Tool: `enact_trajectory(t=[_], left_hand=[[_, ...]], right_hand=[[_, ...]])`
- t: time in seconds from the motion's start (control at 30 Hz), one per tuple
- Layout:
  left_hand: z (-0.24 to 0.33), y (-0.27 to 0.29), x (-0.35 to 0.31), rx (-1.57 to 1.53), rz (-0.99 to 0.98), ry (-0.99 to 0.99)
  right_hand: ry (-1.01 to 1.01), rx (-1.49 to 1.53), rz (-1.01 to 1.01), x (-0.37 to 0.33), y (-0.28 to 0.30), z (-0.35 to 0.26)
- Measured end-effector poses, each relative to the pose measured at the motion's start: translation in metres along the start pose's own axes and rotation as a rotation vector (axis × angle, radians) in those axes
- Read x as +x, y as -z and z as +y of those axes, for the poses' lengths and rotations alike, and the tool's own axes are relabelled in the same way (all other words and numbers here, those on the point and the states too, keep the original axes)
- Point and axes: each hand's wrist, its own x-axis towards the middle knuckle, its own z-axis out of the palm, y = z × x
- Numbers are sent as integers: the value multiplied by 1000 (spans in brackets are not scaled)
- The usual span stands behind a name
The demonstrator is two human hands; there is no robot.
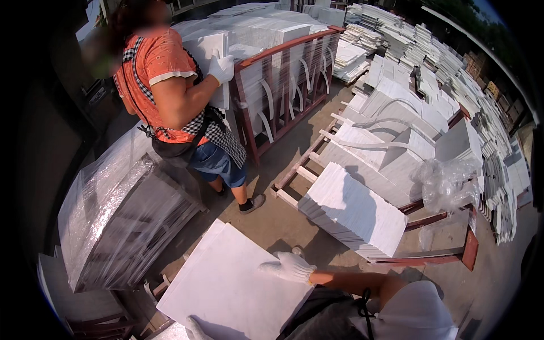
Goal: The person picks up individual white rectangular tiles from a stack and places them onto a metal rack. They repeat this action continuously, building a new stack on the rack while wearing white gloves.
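A large pale rectangular stone slab lies across the lower middle, in front of my body; a second edge shows along its far left side. My right hand, in a white knitted glove, grips its right edge, the thumb side over the top face. At the near left edge, my left hand, also gloved, holds the slab; the lower frame border cuts off most of that hand. Fingers under the slab are hidden on both sides.
A co-worker in orange stands ahead, a gloved hand on upright slabs by a red metal crate. Film-wrapped slabs stand left. Right, a tile stack leans on a pallet frame with crumpled plastic.
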Motion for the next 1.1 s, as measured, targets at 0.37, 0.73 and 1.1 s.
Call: enact_trajectory(t=[0.37, 0.73, 1.1], left_hand=[[49, -168, 23, 10, -272, -40], [66, -244, 98, -26, -339, -30], [75, -228, 251, -67, -257, -94]], right_hand=[[-53, 66, 353, 41, 99, 95], [-157, 150, 376, 104, 141, 61], [129, 526, 547, 194, 125, -29]])
